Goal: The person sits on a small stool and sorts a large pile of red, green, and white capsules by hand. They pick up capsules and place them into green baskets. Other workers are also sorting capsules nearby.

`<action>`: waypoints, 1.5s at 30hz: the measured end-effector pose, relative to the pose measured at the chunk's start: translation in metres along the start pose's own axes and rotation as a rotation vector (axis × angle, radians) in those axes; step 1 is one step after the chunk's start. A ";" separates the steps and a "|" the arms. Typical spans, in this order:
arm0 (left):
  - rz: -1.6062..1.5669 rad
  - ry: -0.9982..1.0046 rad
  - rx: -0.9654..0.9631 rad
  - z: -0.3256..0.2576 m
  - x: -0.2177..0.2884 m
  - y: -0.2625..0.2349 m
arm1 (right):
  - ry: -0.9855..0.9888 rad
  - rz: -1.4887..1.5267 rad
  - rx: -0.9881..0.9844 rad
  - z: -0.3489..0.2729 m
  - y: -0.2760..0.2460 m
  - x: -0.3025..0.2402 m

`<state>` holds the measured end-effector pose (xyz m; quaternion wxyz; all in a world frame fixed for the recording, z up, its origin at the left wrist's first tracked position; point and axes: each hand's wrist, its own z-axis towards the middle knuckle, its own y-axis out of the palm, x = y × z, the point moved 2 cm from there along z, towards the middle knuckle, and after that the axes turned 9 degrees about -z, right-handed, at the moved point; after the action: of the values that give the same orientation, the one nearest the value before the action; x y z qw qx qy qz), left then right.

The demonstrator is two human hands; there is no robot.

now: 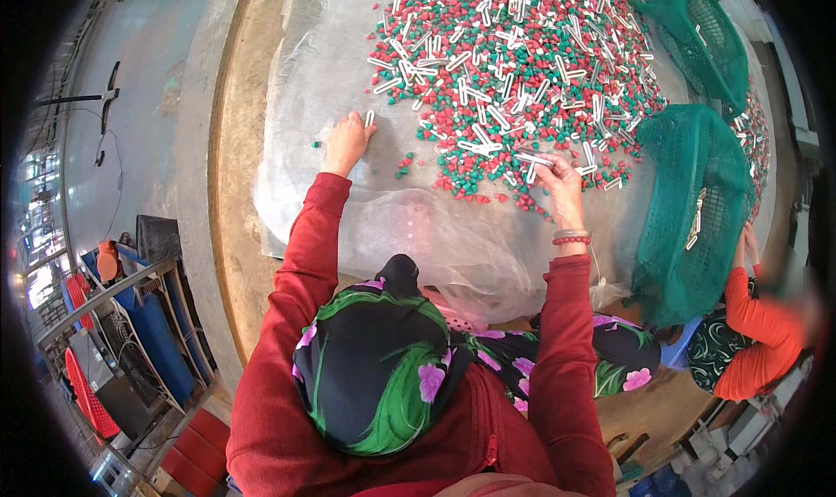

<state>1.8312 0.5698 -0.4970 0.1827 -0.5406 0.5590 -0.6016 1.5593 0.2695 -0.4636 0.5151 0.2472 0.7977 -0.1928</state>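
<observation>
My left hand (347, 143) rests at the near left of the pile, its fingers closed on a small white slotted plastic piece (370, 118). At the pile's near edge, my right hand (560, 186) pinches a long white slotted strip (534, 159) between thumb and fingertips. The pile (514, 70) mixes small red and green pieces with many white elongated slotted strips. A few loose red and green bits (404, 164) lie between my hands.
A translucent sheet (305, 131) lies under the pile. Two green mesh baskets (688, 227) (701, 27) stand at the right, with white strips in the nearer one. Beyond them a person in an orange sleeve (762, 336) sits near another pile. Blue panels (163, 344) and red crates (193, 453) are at lower left.
</observation>
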 end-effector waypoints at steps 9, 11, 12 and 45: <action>-1.821 -0.045 -0.726 -0.021 0.104 -0.034 | 0.123 0.437 0.145 -0.039 0.005 0.022; -1.872 -0.045 -0.873 -0.022 0.136 -0.033 | 0.182 0.640 0.140 -0.047 0.002 0.024; -1.818 0.056 -0.991 -0.017 0.150 -0.025 | 0.204 0.737 0.146 -0.051 -0.003 0.024; 0.073 0.990 -0.397 0.006 0.263 0.129 | 0.128 0.557 -0.040 -0.070 -0.054 0.003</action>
<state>1.6952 0.3102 -0.4929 -0.1879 -0.1967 0.6999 -0.6604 1.4755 0.2665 -0.4352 0.5015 0.4583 0.7337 -0.0119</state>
